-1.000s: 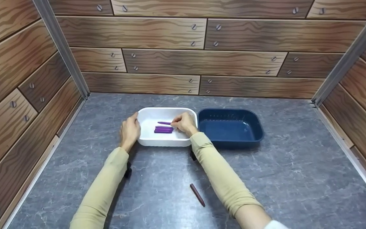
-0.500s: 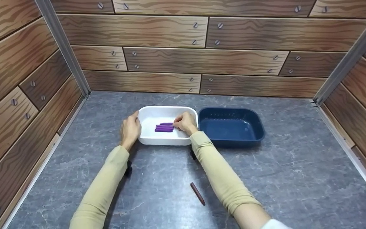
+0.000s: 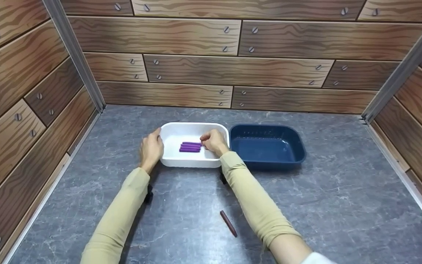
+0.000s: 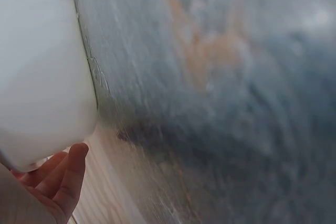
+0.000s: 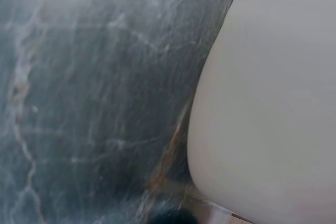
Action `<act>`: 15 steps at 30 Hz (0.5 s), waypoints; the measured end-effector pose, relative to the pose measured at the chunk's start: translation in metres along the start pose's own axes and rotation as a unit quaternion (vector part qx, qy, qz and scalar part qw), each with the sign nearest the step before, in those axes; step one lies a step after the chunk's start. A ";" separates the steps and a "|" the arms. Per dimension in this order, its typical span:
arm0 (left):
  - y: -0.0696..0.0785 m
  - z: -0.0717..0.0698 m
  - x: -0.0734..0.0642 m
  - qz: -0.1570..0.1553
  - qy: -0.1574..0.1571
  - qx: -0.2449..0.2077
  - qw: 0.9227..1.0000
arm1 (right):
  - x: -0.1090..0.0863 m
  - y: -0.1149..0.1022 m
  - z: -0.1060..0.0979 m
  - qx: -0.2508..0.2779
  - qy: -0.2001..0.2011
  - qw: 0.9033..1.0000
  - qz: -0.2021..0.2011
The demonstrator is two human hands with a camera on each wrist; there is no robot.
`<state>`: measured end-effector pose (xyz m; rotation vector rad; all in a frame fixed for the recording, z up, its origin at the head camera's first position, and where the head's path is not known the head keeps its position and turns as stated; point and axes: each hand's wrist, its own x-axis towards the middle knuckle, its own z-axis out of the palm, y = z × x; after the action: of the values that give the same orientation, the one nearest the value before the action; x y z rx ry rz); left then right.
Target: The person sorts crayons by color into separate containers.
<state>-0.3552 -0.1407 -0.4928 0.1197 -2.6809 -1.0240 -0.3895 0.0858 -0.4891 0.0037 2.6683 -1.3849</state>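
In the head view, several purple crayons [image 3: 189, 148] lie side by side in the white tray [image 3: 192, 162]. My right hand [image 3: 214, 142] reaches over them from the right. Its thumb and forefinger pinch the right end of the farthest purple crayon [image 3: 191, 143], which lies almost parallel to the others. My left hand [image 3: 151, 148] rests against the tray's left side. The left wrist view shows its loosely bent fingers [image 4: 71, 182] touching the outer wall. Only the tray's outside [image 5: 268, 108] and the tabletop appear in the right wrist view; the right hand's fingers are hidden there.
A dark blue tray [image 3: 267, 164] stands immediately right of the white one. A single brown crayon [image 3: 228, 223] lies slantwise on the grey marbled tabletop [image 3: 181, 212], close to the right forearm. Wood-patterned walls [image 3: 163, 95] enclose the table at the back and both sides.
The farthest purple crayon has shifted toward me and slightly right, closing the gap to the others. My right fingers moved with it. My left hand stays against the white tray.
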 end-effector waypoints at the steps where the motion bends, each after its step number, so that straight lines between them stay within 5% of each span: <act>1: 0.000 0.000 0.000 -0.001 0.001 0.001 1.000 | 0.000 0.000 0.000 0.005 -0.001 1.000 0.002; 15: 0.001 0.000 -0.001 -0.001 0.002 0.003 1.000 | -0.007 -0.007 -0.009 0.045 -0.012 0.998 -0.044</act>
<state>-0.3545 -0.1397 -0.4924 0.1254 -2.6802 -1.0146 -0.3845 0.0897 -0.4775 -0.1214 2.6139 -1.5188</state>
